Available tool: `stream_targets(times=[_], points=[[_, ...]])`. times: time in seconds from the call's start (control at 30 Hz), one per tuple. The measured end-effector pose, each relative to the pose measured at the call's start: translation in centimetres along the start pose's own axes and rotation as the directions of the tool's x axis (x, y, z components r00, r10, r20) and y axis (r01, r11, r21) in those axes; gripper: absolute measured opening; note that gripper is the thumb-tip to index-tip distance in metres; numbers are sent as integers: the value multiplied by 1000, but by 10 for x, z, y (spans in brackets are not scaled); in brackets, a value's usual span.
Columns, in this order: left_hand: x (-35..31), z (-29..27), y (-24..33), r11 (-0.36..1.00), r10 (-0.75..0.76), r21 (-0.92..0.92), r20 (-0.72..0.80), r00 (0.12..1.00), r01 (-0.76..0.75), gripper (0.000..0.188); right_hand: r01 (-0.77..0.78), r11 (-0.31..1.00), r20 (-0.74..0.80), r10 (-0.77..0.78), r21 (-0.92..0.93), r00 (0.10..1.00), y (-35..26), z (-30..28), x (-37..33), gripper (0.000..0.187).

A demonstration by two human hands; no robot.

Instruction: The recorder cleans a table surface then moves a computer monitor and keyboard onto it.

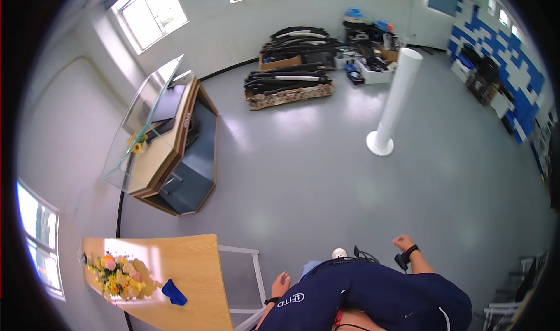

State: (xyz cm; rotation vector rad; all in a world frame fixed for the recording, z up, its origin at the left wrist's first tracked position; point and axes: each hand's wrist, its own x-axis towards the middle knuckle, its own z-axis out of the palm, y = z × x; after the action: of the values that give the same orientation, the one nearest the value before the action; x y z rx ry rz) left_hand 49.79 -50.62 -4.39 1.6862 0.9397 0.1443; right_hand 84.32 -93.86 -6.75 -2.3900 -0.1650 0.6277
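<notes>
My left hand [281,284] hangs at my side, to the right of a light wooden table [192,267]. It holds nothing that I can see, and its fingers look loosely apart. My right hand [402,242] is out in front of my right side over the grey floor, its fingers curled in with nothing visible in them. Black bands circle both wrists, and a small dark device [401,262] sits by the right one. Neither hand touches the table. On it lie a bouquet of pink and yellow flowers [119,277] and a crumpled blue cloth [174,292].
A white post [399,97] on a round base stands ahead to the right. At left is a wood-edged display counter [175,150] with glass panels. Dark long bundles [289,80] and bins [373,74] are piled by the far wall. White metal frames [501,310] stand at lower right.
</notes>
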Motion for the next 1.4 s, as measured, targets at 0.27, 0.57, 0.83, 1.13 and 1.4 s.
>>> stream_targets(times=[0.27,0.57,0.83,1.13,1.4], points=[[13,-56,92,954,-16,277,-343,939,117,47,656,520,-165,-702,547,693,-416,-118,132,25],[95,-109,49,747,-348,1,-852,392,665,62,167,-426,-258,-769,889,-584,-743,-99,26,33],[125,-111,-35,584,-403,-270,-915,-16,765,71,-251,-383,-458,-719,889,-523,-860,-32,0,20],[135,2,-47,139,-780,-815,-440,-444,562,70,-445,-133,-412,-670,885,-618,-944,24,63,18],[263,25,37,269,-727,-754,-567,-388,599,70,-613,35,-452,-644,789,-618,-1038,59,118,16]])
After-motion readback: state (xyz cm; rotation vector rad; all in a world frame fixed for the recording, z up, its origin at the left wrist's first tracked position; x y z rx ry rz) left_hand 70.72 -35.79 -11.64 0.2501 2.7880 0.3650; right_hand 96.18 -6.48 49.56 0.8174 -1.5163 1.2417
